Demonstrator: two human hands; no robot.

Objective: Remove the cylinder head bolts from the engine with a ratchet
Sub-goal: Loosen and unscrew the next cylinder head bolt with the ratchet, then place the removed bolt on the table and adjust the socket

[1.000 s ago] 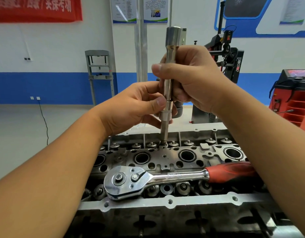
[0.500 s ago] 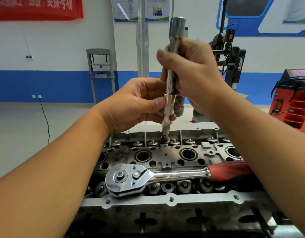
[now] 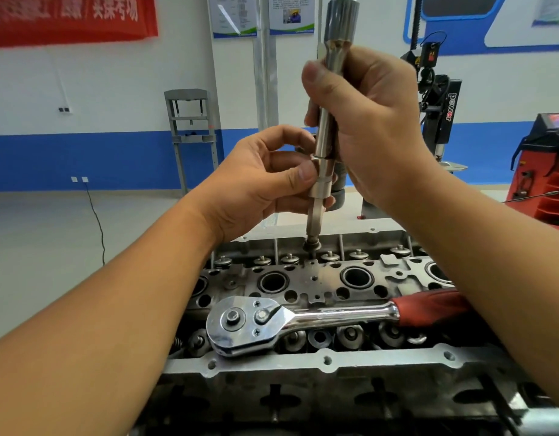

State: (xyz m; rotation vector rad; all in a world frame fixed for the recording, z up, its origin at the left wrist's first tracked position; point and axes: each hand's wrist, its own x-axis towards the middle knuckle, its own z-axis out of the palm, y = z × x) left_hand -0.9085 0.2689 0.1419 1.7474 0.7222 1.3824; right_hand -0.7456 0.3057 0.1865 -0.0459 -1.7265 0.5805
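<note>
In front of you sits the grey cast-metal cylinder head (image 3: 319, 278), broad, rigid and far too heavy to shift under hand force, with valve springs in rows and dark round wells along its middle. Lying loose across it is the chrome ratchet with the dark red grip (image 3: 303, 319), head to your left, handle running right under your right forearm; neither hand touches it. It will be slick on the polished shank, so take it by the red grip, where you also get the most leverage.

Standing upright above the far row is the long polished steel extension bar with its socket end (image 3: 327, 133), stiff and smooth, likely to slip in oily fingers. Your right hand (image 3: 372, 121) is wrapped round its upper shaft, fingers curled closed on it. Your left hand (image 3: 259, 184) pinches the lower collar between thumb and fingertips, steadying it.

Smallest, the dark cylinder head bolt (image 3: 312, 245) sits at the bar's tip, its head raised just above the casting between two valve springs. It looks loose enough to spin out by hand, though how much thread remains is hidden.
</note>
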